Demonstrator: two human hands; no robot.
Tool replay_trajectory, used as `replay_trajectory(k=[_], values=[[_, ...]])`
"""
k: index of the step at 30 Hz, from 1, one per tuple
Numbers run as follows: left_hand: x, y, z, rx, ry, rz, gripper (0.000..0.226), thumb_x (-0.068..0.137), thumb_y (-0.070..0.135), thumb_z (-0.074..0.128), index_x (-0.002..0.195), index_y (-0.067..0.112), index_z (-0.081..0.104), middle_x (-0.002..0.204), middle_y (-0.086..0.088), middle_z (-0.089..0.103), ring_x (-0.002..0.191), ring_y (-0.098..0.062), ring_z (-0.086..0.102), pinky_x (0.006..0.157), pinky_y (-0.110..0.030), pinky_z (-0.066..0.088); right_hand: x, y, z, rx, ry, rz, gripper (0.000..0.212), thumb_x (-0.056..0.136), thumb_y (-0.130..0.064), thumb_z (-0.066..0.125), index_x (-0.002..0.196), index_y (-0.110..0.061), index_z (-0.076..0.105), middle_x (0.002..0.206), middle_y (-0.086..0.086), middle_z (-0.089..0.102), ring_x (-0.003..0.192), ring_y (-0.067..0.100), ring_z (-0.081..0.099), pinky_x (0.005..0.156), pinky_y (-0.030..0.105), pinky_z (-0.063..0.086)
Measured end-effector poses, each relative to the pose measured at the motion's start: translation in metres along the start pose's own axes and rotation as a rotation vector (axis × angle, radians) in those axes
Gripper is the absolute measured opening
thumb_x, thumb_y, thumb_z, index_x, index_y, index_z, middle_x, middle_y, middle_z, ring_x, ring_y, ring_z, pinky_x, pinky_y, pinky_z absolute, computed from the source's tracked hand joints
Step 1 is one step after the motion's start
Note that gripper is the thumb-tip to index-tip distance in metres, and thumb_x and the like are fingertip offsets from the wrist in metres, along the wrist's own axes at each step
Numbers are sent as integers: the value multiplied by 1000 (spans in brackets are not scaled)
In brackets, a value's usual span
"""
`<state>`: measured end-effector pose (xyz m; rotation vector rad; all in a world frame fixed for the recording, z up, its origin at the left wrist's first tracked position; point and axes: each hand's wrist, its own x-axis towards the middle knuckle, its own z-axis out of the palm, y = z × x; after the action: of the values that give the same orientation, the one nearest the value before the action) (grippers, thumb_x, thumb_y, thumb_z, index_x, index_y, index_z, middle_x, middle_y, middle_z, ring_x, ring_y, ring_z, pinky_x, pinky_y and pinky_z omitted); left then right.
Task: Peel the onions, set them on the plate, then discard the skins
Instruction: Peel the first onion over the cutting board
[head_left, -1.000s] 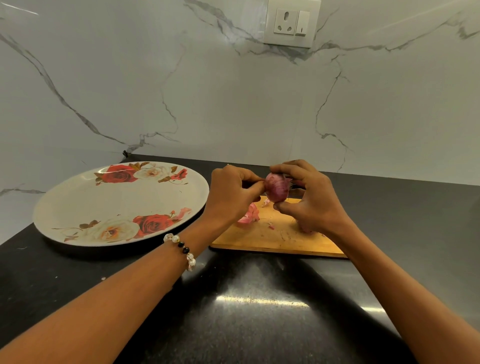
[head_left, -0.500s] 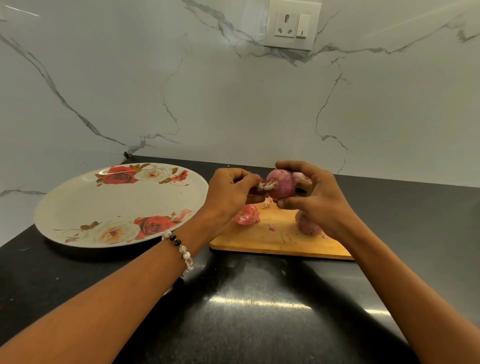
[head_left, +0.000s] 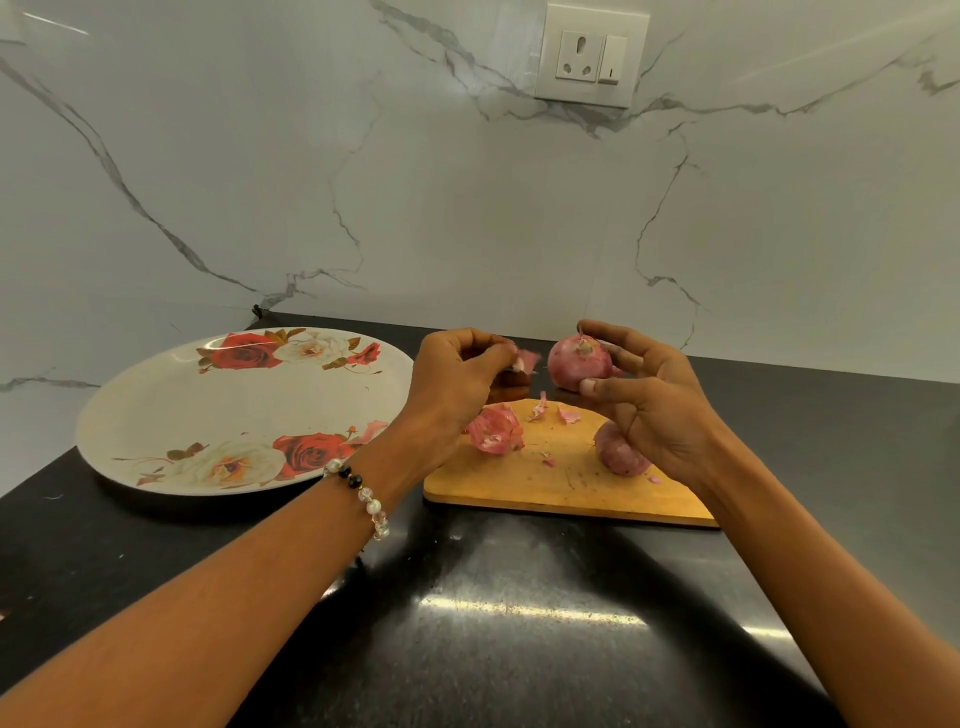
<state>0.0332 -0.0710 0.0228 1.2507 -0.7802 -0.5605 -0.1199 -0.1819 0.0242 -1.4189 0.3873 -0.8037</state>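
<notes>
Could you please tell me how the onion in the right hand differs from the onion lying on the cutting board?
The held onion is lifted, pinched by the right hand; the board onion rests on the cutting board, untouched. The held one shows fully; the other is partly hidden. Both are reddish-pink.

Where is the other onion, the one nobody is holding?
In the head view the other onion lies on the right part of the wooden cutting board, just below the right hand, with the pile of skins to its left.
</notes>
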Motion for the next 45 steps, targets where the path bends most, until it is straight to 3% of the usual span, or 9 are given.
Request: replay_trajectory(k=[3, 8, 12, 16, 23, 28, 39, 45], values=[[1, -5, -1, 216, -10, 131, 18, 85, 2, 68, 99, 13, 68, 95, -4, 70, 84, -17, 70, 70, -26, 60, -1, 0, -1, -34, -3, -14, 61, 79, 29, 53, 123, -13, 61, 123, 5, 59, 110, 30, 65, 77, 36, 61], [-2, -7, 3, 463, -49, 432, 31, 83, 13, 72, 114, 20, 69, 99, 13, 67, 86, 11, 60, 78, -7, 49, -2, 3, 1, -231, -28, -77, 65, 73, 28, 62, 122, -15, 63, 126, 6, 60, 110, 28, 66, 81, 39, 60], [3, -12, 2, 619, -111, 714, 36, 81, 13, 74, 114, 27, 69, 107, 2, 65, 100, -10, 59, 82, -27, 53, -3, 3, 4, -257, -98, -86, 64, 74, 29, 60, 121, -15, 62, 123, 13, 64, 108, 29, 67, 82, 42, 60], [7, -18, 1, 696, -64, 839, 26, 78, 14, 77, 103, 23, 74, 105, -2, 66, 100, -18, 56, 84, -31, 50, -6, 0, 5, -258, -158, -75, 63, 75, 29, 58, 121, -12, 62, 121, 15, 65, 105, 30, 69, 83, 42, 60], [8, -14, -2, 689, -1, 881, 11, 78, 12, 75, 89, 13, 76, 93, -4, 69, 89, -16, 58, 74, -20, 48, -6, -1, 6, -252, -208, -42, 61, 74, 28, 61, 119, -13, 64, 126, 14, 62, 107, 31, 67, 79, 40, 60], [7, -16, 0, 744, -19, 891, 13, 80, 1, 70, 91, 8, 72, 94, -6, 65, 88, -16, 57, 74, -20, 49, -7, -2, 7, -215, -211, -7, 60, 74, 30, 58, 119, -10, 63, 126, 16, 61, 105, 31, 69, 77, 39, 61], [7, -21, 4, 839, -69, 835, 12, 79, 5, 65, 91, 4, 67, 96, -8, 62, 86, -14, 52, 72, -20, 44, -2, 2, 6, -166, -56, -31, 64, 73, 30, 59, 121, -11, 64, 130, 13, 58, 114, 32, 63, 80, 40, 61], [5, -17, 3, 759, -80, 759, 9, 82, -1, 65, 85, 8, 66, 89, 2, 59, 84, -14, 55, 71, -23, 48, 0, 1, 2, -241, 78, -65, 64, 74, 27, 61, 121, -17, 64, 120, 0, 60, 113, 26, 61, 85, 40, 60]])
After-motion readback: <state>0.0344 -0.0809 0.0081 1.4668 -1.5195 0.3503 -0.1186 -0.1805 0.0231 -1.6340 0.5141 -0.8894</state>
